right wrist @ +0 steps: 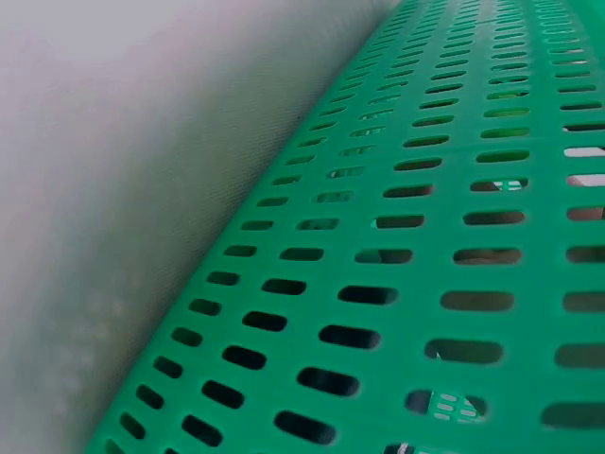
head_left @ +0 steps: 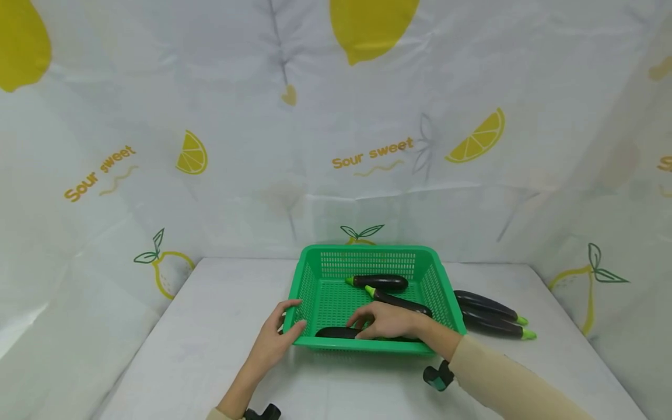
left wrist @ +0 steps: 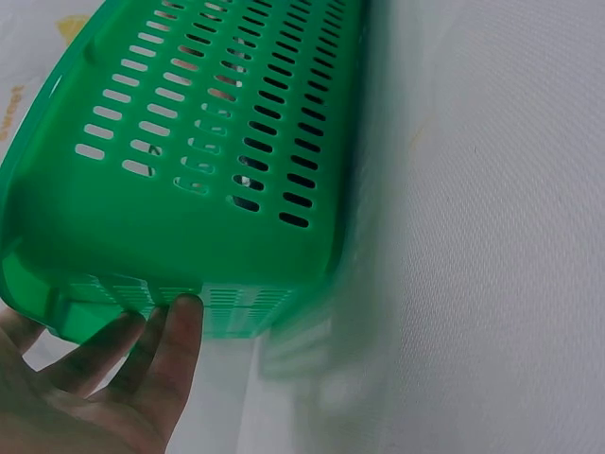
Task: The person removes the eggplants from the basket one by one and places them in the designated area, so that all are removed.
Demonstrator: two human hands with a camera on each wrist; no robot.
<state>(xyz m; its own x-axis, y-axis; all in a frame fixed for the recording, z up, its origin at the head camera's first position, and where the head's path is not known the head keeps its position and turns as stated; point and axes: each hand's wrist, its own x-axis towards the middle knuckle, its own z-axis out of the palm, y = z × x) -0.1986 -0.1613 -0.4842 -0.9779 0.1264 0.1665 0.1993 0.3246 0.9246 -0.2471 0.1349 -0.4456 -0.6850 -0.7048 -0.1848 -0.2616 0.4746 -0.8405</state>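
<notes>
A green slotted basket (head_left: pixel 367 252) stands on the white table. My left hand (head_left: pixel 296 315) grips its near-left corner. In the left wrist view the fingers (left wrist: pixel 175 331) lie against the basket's (left wrist: pixel 189 218) rim. My right hand (head_left: pixel 362 328) reaches inside, curled over a dark eggplant (head_left: pixel 333 333) lying along the near wall. Two more eggplants (head_left: pixel 380 282) (head_left: pixel 401 303) with green stems lie further back in the basket. The right wrist view shows only the basket's slotted wall (right wrist: pixel 425 236), not the hand.
Two more eggplants (head_left: pixel 485 303) (head_left: pixel 496 326) lie on the table just right of the basket. A lemon-print cloth (head_left: pixel 336 146) walls in the back and both sides. Bare tabletop (head_left: pixel 210 326) spreads left of the basket.
</notes>
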